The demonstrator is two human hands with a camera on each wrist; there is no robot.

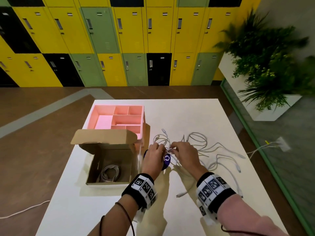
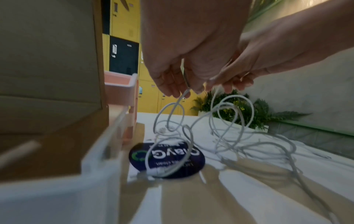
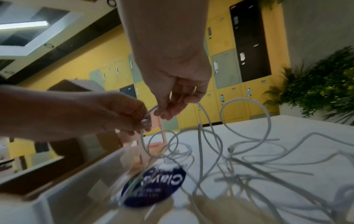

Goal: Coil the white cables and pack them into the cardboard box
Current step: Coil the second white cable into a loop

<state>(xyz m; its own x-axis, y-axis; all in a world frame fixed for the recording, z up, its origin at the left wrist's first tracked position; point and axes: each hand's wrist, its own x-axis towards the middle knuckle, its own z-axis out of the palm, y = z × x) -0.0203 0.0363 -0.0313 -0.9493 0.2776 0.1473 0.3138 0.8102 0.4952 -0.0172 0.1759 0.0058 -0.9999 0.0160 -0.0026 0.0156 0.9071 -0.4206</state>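
Centre of the head view: left hand and right hand close together, both pinching one white cable above a dark round sticker. Right of them, loose white cables sprawled on the white table. Lower left, the open cardboard box (one coiled cable inside), beside a pink divided tray.
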